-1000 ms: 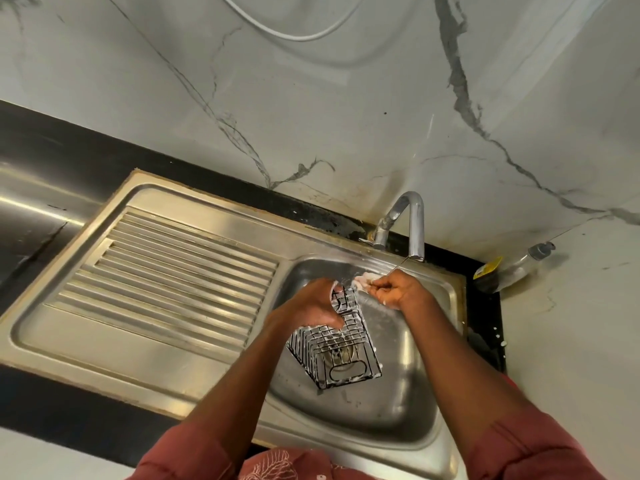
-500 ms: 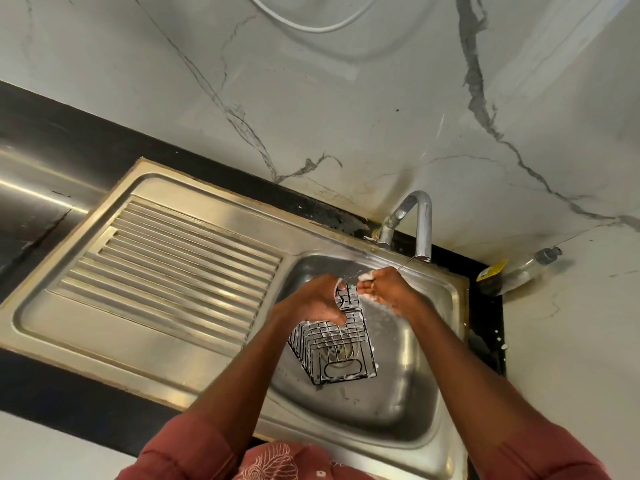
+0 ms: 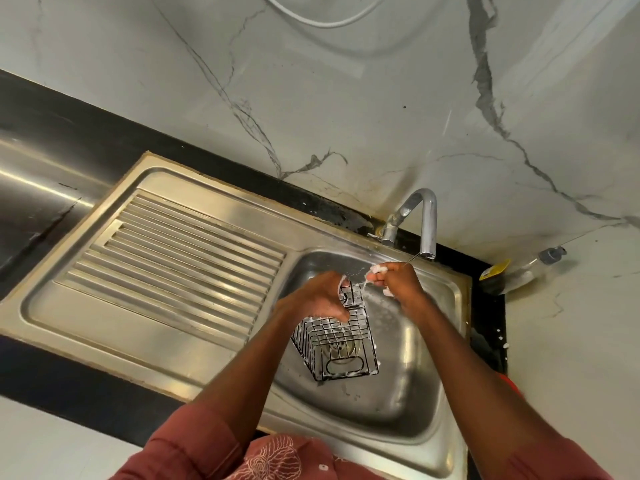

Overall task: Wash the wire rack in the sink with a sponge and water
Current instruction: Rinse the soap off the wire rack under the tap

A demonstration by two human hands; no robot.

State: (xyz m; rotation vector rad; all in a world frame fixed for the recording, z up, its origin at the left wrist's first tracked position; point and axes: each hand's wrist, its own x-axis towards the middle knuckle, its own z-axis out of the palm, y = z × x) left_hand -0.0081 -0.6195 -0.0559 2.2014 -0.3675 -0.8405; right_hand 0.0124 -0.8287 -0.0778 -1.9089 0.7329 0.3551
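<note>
We are holding the wire rack point(image 3: 334, 337) over the basin of the sink point(image 3: 391, 403), tilted so its open end is pointing down toward the drain, and it is hanging clear of the steel, flecked with white suds along its wires. Our left hand point(image 3: 317, 297) is closing around the rack's upper end, fingers wrapping over the top bars. Our right hand point(image 3: 394, 284) is bunching up just below the spout of the tap point(image 3: 427, 223), closed around a small pale, foamy wad that we are taking for the sponge point(image 3: 377, 270), though most of it is hidden in the fist. A thin thread of water seems to be running between the spout and the two hands. We are judging this to be the scrubbing step, with soap already on the rack and the rinse not yet done. The next move is calling for a firm left grip while the sponge is worked along the remaining bars, then turning the rack under the stream
</note>
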